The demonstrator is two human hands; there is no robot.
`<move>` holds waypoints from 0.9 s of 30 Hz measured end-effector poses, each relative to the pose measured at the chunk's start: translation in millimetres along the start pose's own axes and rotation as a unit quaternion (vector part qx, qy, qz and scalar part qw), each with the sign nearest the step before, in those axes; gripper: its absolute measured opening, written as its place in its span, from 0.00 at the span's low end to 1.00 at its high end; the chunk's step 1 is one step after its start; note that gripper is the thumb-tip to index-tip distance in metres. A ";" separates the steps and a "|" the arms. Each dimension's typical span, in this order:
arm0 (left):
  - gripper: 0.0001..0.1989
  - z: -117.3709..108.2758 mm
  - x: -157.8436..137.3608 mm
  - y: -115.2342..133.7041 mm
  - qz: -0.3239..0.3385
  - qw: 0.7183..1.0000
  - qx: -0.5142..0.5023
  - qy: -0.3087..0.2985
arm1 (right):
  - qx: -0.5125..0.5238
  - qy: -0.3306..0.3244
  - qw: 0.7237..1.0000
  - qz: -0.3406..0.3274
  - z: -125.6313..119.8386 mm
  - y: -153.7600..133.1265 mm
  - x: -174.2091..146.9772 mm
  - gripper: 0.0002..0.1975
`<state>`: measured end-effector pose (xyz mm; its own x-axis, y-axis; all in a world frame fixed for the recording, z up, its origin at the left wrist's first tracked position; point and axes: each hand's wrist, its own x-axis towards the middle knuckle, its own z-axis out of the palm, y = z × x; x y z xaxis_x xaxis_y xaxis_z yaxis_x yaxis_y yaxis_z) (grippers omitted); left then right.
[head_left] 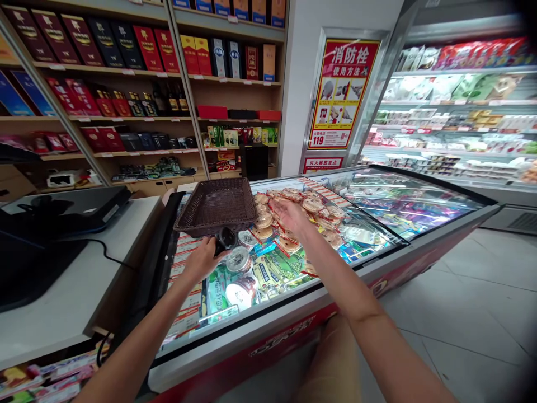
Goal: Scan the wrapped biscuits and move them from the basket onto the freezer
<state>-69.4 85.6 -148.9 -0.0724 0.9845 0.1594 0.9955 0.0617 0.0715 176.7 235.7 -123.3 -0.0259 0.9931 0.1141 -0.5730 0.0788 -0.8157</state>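
Note:
My left hand (200, 261) is closed around the handle of a black hand-held barcode scanner (227, 237), held over the glass top of the chest freezer (260, 313), just in front of a brown woven basket (218, 201). Further right, my right hand (290, 216) lies palm partly up on a heap of clear-wrapped round flat biscuits (263, 219), its fingers stretched out. Whether the fingertips touch a packet is hard to tell. Under the glass near the scanner show round tubs (238, 259) and green bags (268, 277).
A checkout counter (138, 224) with dark equipment and a cable adjoins the freezer's left end. Behind stand shelves (235, 78) of boxed goods and a red fire-hydrant poster (344, 89). A chilled display (457, 117) is at the right, beyond the tiled floor (474, 285).

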 end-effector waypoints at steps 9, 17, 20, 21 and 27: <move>0.23 45.9 -19.3 0.0 0.098 0.970 0.153 0.160 | -0.150 0.023 0.986 -0.071 27.0 85.6 -46.2 0.10; 0.28 60.0 -22.8 -4.5 0.101 0.966 0.101 0.213 | -0.346 -0.030 0.916 -0.201 11.8 107.5 -53.9 0.08; 0.25 56.5 -24.1 -2.8 0.079 0.975 0.050 0.204 | -0.403 -0.041 0.885 -0.227 12.2 97.9 -58.6 0.09; 0.24 54.6 -24.6 -2.3 0.074 0.977 0.034 0.199 | -0.423 -0.048 0.874 -0.234 12.6 95.2 -60.3 0.11; 0.20 46.2 -27.5 0.9 0.043 0.981 -0.050 0.185 | -0.551 -0.071 0.799 -0.230 13.0 94.7 -71.3 0.23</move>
<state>-63.7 66.2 -198.7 -0.0237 0.8577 0.5136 0.9893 -0.0538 0.1355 113.6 171.2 -201.2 -0.1574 0.8239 0.5445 0.5184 0.5382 -0.6645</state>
